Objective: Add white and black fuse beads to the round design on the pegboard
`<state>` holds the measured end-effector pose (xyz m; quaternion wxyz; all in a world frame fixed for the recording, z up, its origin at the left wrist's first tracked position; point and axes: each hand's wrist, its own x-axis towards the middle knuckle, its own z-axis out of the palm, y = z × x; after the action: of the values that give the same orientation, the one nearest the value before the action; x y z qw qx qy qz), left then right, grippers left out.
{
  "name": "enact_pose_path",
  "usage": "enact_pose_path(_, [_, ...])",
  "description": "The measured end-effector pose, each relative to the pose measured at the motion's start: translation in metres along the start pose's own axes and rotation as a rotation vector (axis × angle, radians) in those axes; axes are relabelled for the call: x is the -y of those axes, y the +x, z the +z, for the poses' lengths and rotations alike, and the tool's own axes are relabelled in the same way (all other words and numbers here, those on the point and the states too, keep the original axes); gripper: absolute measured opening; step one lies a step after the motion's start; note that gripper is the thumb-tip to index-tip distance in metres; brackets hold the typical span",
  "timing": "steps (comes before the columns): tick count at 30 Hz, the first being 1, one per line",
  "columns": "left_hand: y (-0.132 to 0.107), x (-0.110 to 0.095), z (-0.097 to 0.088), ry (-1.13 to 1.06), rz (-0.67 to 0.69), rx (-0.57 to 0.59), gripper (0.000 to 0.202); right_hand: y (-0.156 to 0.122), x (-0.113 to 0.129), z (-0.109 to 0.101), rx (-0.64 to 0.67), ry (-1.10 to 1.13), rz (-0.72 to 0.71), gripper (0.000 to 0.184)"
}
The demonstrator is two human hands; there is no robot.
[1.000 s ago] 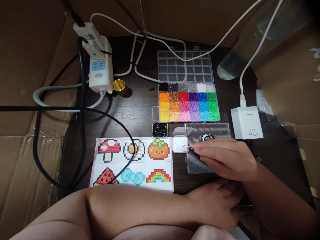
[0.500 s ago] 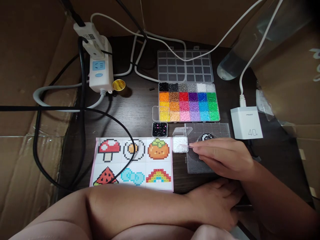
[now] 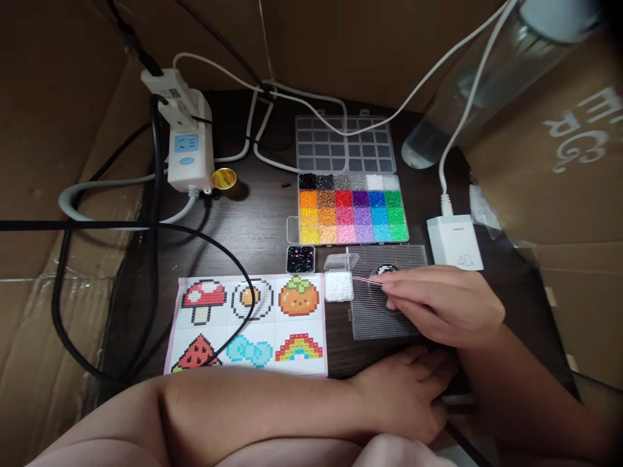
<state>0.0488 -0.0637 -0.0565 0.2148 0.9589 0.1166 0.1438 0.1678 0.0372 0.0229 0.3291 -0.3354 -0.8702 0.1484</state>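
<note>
My right hand pinches a pair of thin pinkish tweezers, whose tips point left, just beside a small clear box of white beads. Whether a bead sits in the tips is too small to tell. Beneath the hand lies a transparent pegboard, bearing a partly hidden black-and-white bead shape. My left hand rests palm down near the table's front edge, fingers stretched out and holding nothing. Left of the white beads stands a small box of black beads with a few pink ones.
A sorted bead case lies open behind the pegboard. To the left are a pattern sheet, a gold cup, a power strip and black cables. A white charger and clear bottle stand right.
My right hand has drawn the tweezers' tips out of the white bead box, slightly to the right over the pegboard's edge. The camera view has shifted; my left hand stays resting.
</note>
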Motion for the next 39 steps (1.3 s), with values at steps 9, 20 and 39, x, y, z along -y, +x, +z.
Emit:
enact_pose_path(9, [-0.005, 0.007, -0.016, 0.009, 0.065, -0.003, 0.035, -0.016, 0.003, -0.046, -0.172, -0.092, 0.056, 0.039])
enact_pose_path(20, [-0.004, 0.009, -0.013, 0.040, 0.083, -0.125, 0.030, -0.081, -0.011, -0.007, -0.352, -0.023, 0.332, 0.036])
enact_pose_path(39, [-0.005, 0.010, -0.012, 0.042, 0.078, -0.104, 0.029, -0.072, -0.012, -0.010, -0.252, 0.021, 0.330, 0.037])
